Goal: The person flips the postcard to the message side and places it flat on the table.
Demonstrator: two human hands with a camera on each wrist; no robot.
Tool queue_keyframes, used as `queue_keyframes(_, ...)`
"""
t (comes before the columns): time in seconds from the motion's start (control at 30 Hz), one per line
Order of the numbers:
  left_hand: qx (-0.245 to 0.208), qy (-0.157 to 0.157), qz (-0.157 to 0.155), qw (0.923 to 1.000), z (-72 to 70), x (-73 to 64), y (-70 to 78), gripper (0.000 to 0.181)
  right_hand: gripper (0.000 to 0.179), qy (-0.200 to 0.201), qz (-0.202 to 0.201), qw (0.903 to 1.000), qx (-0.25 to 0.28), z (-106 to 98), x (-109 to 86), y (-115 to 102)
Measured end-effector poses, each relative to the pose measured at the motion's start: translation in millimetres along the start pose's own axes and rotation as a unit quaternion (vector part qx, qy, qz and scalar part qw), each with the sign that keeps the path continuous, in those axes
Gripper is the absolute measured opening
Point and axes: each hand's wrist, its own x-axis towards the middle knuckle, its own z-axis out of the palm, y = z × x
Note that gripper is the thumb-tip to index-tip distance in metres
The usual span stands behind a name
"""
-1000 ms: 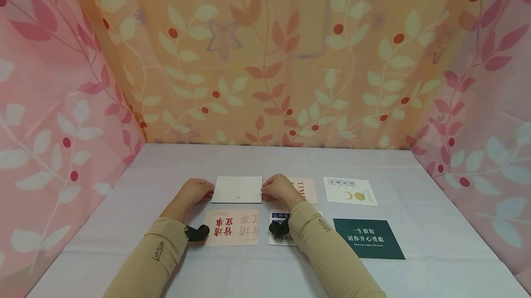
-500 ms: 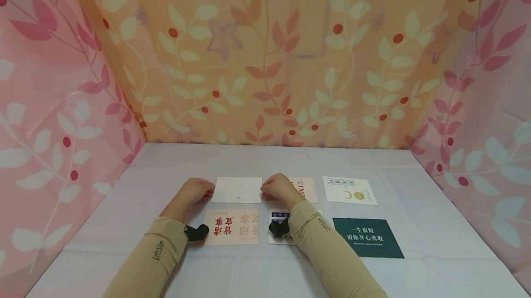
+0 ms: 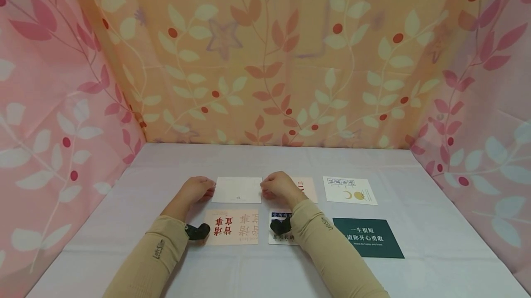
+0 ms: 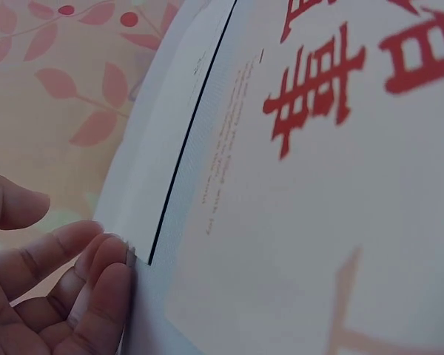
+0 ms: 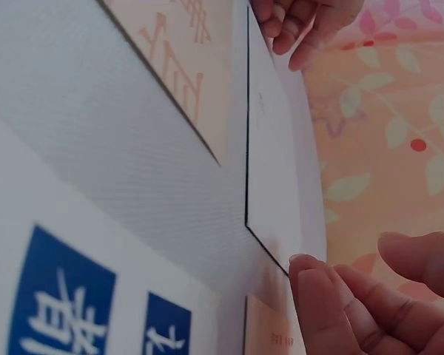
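Observation:
A white card (image 3: 237, 190) with a small printed mark lies flat in the back row, a dark line along its near edge. My left hand (image 3: 198, 190) is at its left edge; in the left wrist view the fingertips (image 4: 112, 255) are right at the card's corner, the thumb raised apart. My right hand (image 3: 279, 186) is at the opposite edge, its fingertips (image 5: 311, 277) by the card's corner in the right wrist view and its thumb held away. Behind that hand, a pink card (image 3: 309, 190) with red letters is partly hidden.
In the front row lie a peach card (image 3: 232, 227) with red characters, a blue-and-white card (image 3: 279, 215) partly under my right wrist, and a dark green card (image 3: 373, 238). A white card with a yellow moon (image 3: 350, 190) lies back right. Floral cloth (image 3: 265, 58) walls the white table (image 3: 174, 159).
The white card has settled flat, its near edge looking thinner than a second ago. My right hand has lifted slightly, and both thumbs stand off the card.

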Motion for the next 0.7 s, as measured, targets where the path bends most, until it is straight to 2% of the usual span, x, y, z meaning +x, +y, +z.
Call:
queue_keyframes(0.17,-0.011,0.0,0.003,0.9999,2.3,-0.4,2.9,0.026,0.022,-0.001,-0.005,0.9999,0.01,-3,0.5,-2)
queue_keyframes(0.3,-0.025,-0.002,0.009,0.9997,5.5,-2.0,5.3,0.026,0.023,0.001,-0.004,1.0,-0.005,-9,2.1,-2)
queue_keyframes(0.53,-0.023,-0.009,0.019,0.9995,12.6,-5.7,11.3,0.026,0.024,0.005,-0.01,0.9999,0.004,-23,2.1,2)
queue_keyframes(0.7,-0.034,-0.009,0.025,0.9991,20.1,-4.2,15.5,0.025,0.025,0.018,-0.016,0.9995,-0.021,-33,3.0,6)
